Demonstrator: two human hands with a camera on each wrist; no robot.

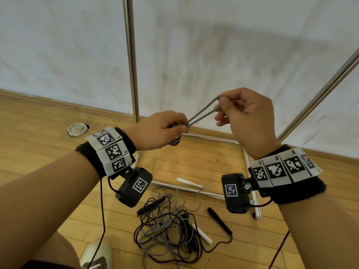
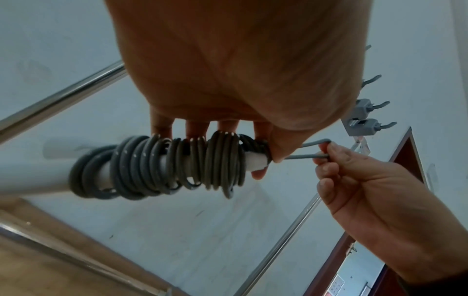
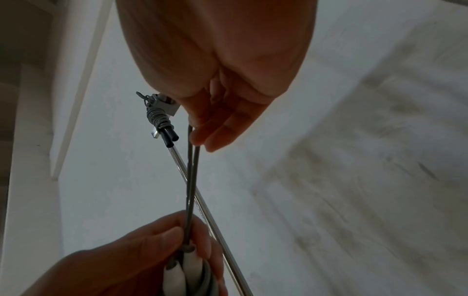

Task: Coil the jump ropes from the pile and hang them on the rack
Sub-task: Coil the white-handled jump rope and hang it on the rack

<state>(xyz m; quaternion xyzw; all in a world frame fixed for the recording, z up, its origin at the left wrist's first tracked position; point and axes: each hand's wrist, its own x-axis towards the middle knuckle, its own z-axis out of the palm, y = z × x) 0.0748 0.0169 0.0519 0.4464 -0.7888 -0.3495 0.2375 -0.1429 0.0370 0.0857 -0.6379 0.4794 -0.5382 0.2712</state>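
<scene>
My left hand (image 1: pixel 163 131) grips a grey jump rope (image 2: pixel 177 164) wound in coils round its two white handles (image 2: pixel 255 162). A short grey loop (image 1: pixel 202 111) of that rope runs from the left hand up to my right hand (image 1: pixel 239 115), which pinches the loop's end between thumb and fingertips (image 2: pixel 326 152). In the right wrist view the loop (image 3: pixel 191 180) hangs taut between both hands. A tangled pile of grey and black ropes (image 1: pixel 171 226) with black and white handles lies on the floor below. One coiled rope (image 3: pixel 158 118) with black handles hangs from a rack hook.
The rack's steel uprights (image 1: pixel 132 59) stand against the white wall, with its base bars (image 1: pixel 194 188) on the wooden floor. Grey hooks (image 2: pixel 367 118) line the rack's top bar. A round white floor fitting (image 1: pixel 77 129) lies at left, and a shoe (image 1: pixel 97 255) shows at the bottom.
</scene>
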